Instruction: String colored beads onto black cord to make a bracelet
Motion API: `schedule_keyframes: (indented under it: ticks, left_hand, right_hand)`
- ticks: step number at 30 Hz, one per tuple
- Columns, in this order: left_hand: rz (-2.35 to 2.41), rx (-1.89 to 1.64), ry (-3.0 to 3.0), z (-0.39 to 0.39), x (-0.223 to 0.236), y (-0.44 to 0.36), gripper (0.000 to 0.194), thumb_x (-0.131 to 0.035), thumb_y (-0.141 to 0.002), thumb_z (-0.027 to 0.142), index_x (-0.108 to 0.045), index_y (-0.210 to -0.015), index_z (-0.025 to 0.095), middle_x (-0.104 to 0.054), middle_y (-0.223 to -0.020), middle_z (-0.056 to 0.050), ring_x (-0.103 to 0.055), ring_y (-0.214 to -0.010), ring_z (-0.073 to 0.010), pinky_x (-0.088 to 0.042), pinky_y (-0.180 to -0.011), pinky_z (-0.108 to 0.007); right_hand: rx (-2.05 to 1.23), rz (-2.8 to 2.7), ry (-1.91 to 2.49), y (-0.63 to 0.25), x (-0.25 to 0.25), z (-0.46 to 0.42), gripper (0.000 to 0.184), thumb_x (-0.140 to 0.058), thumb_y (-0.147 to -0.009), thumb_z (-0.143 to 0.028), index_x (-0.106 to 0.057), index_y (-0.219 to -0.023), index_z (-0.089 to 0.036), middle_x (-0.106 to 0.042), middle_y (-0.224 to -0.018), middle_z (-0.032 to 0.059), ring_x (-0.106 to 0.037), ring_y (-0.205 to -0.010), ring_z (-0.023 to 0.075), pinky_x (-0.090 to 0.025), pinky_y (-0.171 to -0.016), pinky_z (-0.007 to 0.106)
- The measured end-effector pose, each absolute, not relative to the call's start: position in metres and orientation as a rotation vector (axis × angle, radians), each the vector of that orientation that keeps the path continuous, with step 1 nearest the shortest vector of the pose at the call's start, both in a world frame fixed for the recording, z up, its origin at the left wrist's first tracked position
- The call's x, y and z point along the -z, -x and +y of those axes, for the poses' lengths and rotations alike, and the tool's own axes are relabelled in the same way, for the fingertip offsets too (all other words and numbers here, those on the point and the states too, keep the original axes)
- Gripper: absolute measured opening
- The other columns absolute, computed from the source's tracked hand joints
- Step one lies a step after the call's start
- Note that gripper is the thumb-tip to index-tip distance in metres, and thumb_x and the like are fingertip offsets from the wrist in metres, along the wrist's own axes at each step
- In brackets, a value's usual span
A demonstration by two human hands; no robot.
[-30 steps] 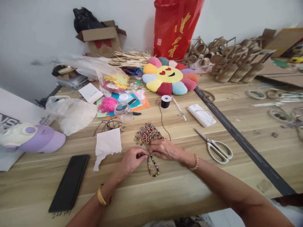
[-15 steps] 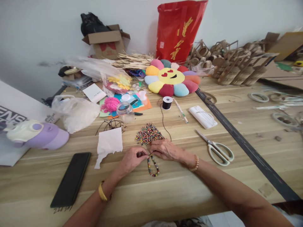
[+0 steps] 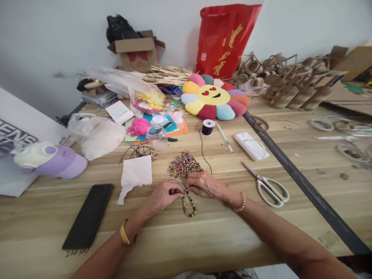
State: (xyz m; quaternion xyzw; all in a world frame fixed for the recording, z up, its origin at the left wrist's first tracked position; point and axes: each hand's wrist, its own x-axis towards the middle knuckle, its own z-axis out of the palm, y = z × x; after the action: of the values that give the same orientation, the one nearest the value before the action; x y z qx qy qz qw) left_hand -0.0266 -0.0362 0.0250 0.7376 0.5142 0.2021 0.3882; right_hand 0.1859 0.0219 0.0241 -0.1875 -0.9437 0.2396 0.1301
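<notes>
A loop of small multicoloured beads on a string lies on the table, its two ends running up between my fingers. My left hand pinches one end with thumb and forefinger. My right hand is closed at the other end, palm down, its fingertips almost meeting the left ones. Just beyond the hands spreads a pile of loose beads; the right fingers are at its near edge. What exactly is between the fingertips is too small to make out.
White-handled scissors lie right of my right arm, and a black phone lies left. Torn white paper, a black cord spool, a clear jar and a white packet surround the beads. A flower cushion sits behind.
The whole view has shifted slightly, moving most things a little to the right. My hands keep the same pinch on the beaded string, and the loop keeps its shape.
</notes>
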Motion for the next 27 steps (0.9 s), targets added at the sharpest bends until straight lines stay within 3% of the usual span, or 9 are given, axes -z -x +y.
schedule_keyframes:
  ticks: [17, 27]
  left_hand:
    - [1.268, -0.558, -2.111, -0.040, -0.021, 0.026, 0.009, -0.065, -0.081, 0.017, -0.074, -0.078, 0.018, -0.066, -0.070, -0.002, -0.058, -0.064, -0.0136, -0.043, -0.061, -0.023]
    - [1.064, -0.466, -2.254, -0.038, -0.027, 0.035, 0.016, -0.060, -0.088, 0.018, -0.076, -0.090, 0.021, -0.067, -0.079, -0.004, -0.060, -0.073, -0.0162, -0.045, -0.070, -0.026]
  right_hand:
    - [-0.708, -2.757, 0.567, -0.185, -0.031, 0.021, 0.016, -0.046, -0.096, -0.018, -0.060, -0.088, -0.017, -0.056, -0.084, 0.0028, -0.049, -0.071, 0.0129, -0.030, -0.062, 0.026]
    - [-0.678, -2.743, 0.538, -0.184, -0.028, 0.021, 0.017, -0.045, -0.097, -0.018, -0.059, -0.088, -0.016, -0.057, -0.084, 0.0033, -0.049, -0.073, 0.0130, -0.030, -0.064, 0.025]
